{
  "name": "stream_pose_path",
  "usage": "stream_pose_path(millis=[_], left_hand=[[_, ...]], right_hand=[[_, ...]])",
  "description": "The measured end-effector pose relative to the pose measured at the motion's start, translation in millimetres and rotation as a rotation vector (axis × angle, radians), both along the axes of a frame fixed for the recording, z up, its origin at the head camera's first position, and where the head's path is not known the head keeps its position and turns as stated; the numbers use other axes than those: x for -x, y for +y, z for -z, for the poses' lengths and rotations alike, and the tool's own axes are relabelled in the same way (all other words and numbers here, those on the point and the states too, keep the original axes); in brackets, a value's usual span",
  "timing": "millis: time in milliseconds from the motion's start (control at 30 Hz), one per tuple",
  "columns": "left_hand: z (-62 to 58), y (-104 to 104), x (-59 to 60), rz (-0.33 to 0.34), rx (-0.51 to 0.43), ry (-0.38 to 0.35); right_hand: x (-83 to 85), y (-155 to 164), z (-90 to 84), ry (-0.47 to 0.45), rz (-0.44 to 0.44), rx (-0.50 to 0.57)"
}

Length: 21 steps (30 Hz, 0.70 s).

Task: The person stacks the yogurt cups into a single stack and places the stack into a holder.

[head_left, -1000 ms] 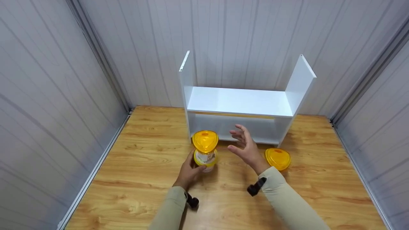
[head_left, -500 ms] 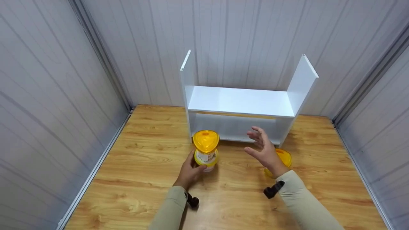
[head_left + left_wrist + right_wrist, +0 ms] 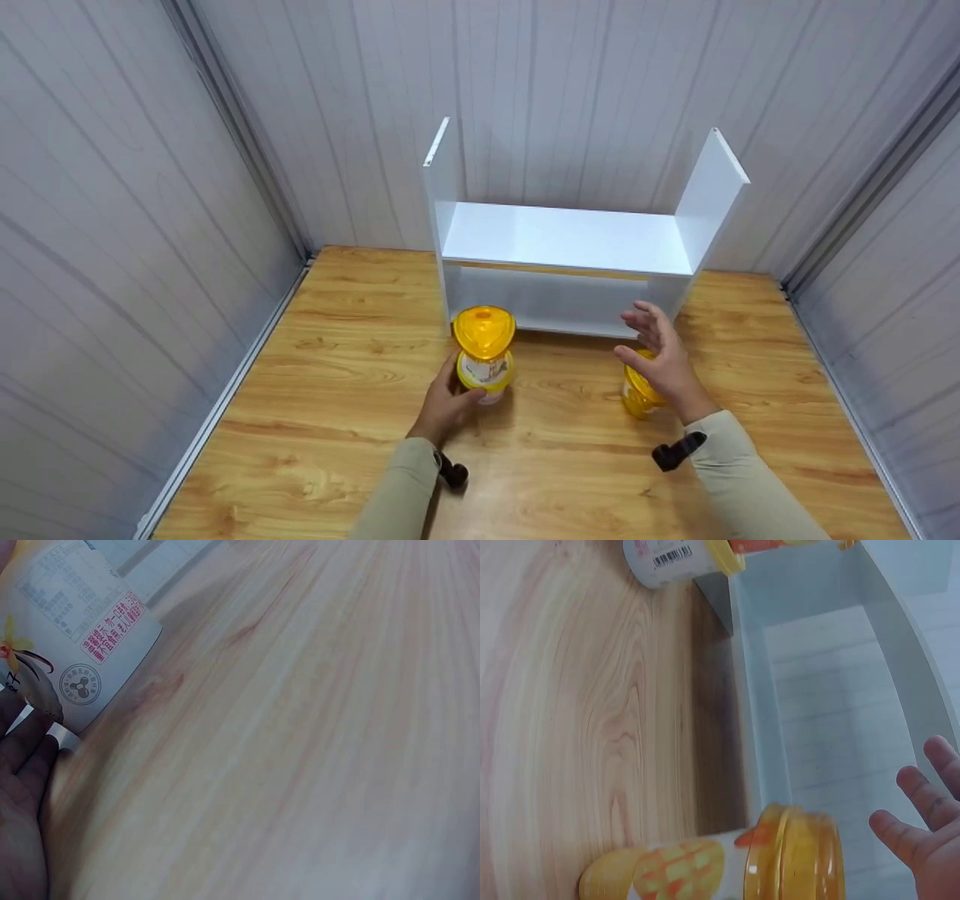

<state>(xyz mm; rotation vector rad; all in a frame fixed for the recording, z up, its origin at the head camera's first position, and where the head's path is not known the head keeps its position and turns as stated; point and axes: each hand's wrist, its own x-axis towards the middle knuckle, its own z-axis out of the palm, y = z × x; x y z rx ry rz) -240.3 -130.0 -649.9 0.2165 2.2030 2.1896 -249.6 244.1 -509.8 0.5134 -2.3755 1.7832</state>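
Head view: the left hand (image 3: 442, 409) grips a yellow-rimmed white jar (image 3: 491, 396) at 6 o'clock, thumb and fingers curled round it; 1 yellow-lidded canister (image 3: 484, 334) sits above it. The right hand (image 3: 664, 364), fingers loosely spread, thumb apart, is at 4 o'clock, partly covering an orange-print canister (image 3: 637, 401) upright on the wood-grain tabletop (image 3: 555, 472). At 2 o'clock stands a white 2-tier shelf (image 3: 566, 236)

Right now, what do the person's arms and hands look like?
The left sleeve and right sleeve are long, plain and light khaki. A black left wrist device and a similar black right wrist device sit at the sleeve ends. The left hand and right hand are bare, without gloves.
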Motion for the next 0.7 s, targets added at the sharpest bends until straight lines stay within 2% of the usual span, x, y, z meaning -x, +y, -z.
stream_pose_path(millis=[267, 400, 700], left_hand=[[-0.2, 0, 0.0, 0.001, -0.006, 0.003], [-0.9, -1, -0.1, -0.006, 0.003, -0.007], [-1.5, -1, 0.3, -0.014, -0.003, -0.037]], right_hand=[[-2.7, 25, 5.5, -0.029, 0.078, -0.065], [-5.2, 36, 6.5, -0.053, 0.113, -0.064], [-7.4, 47, 17.2, -0.071, 0.112, -0.062]])
